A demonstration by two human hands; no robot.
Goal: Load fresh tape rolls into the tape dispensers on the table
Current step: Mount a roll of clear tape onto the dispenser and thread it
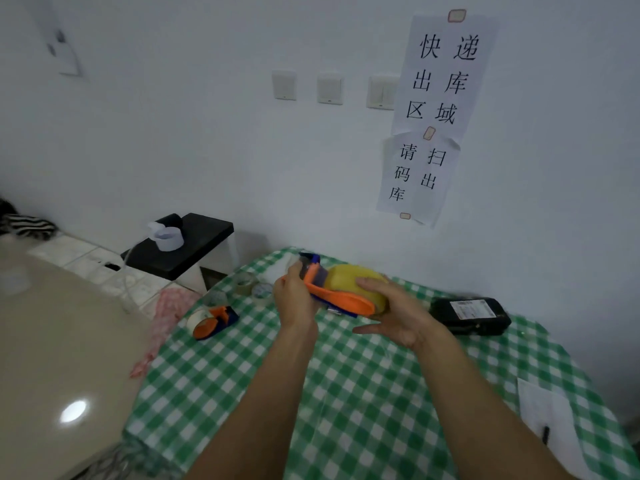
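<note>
The tape dispenser (pixel 341 301) is held in the air above the far part of the tabletop (pixel 346 393), which wears a green-and-white checked cloth. Its long axis runs slantwise: the blue head end points away toward the wall and to the left, while the smooth orange plastic handle points right and back toward the person. The left hand (pixel 296 296) grips the head end, fingers curled round it. A fat, round, yellowish tape roll (pixel 346 277) sits against the dispenser's far side; motion blur makes it hard to tell whether it is seated on the hub. The right hand (pixel 394 313) lies flat against the roll with fingers fairly straight and the thumb spread free beneath.

Left of the held dispenser and nearer the person, a second dispenser (pixel 213 320), also orange and blue with a pale roll, lies on the cloth. Just left of the held dispenser are loose rolls (pixel 247 282). Right of it lies a black wrapped parcel (pixel 471 315) bearing a white label.
</note>
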